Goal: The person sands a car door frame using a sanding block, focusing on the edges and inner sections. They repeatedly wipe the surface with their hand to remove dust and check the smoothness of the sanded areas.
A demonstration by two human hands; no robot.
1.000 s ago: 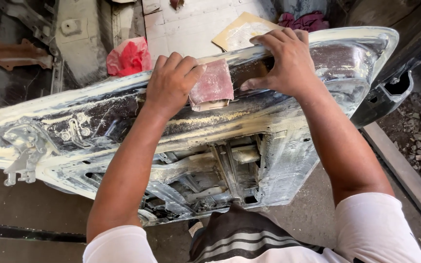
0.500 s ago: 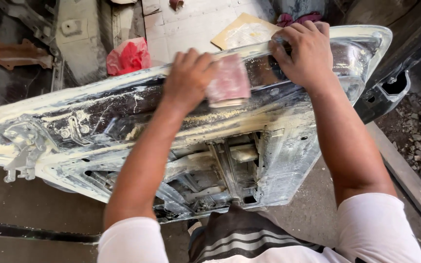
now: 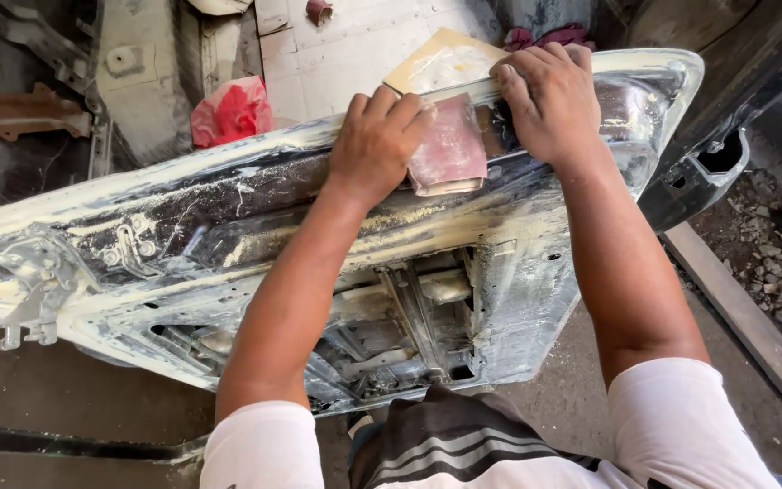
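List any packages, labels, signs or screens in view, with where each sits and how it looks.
Red plastic bag: crumpled, on the floor beyond the car door panel, left of the left hand.
Tan sheet: flat, card-like, on the pale floor behind the panel.
No labels, signs or screens show.

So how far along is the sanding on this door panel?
Midway, roughly. Pale dust and scuffed filler coat much of the door panel. The left hand presses reddish sandpaper onto its upper edge; the right hand braces it. Dark unsanded patches remain.
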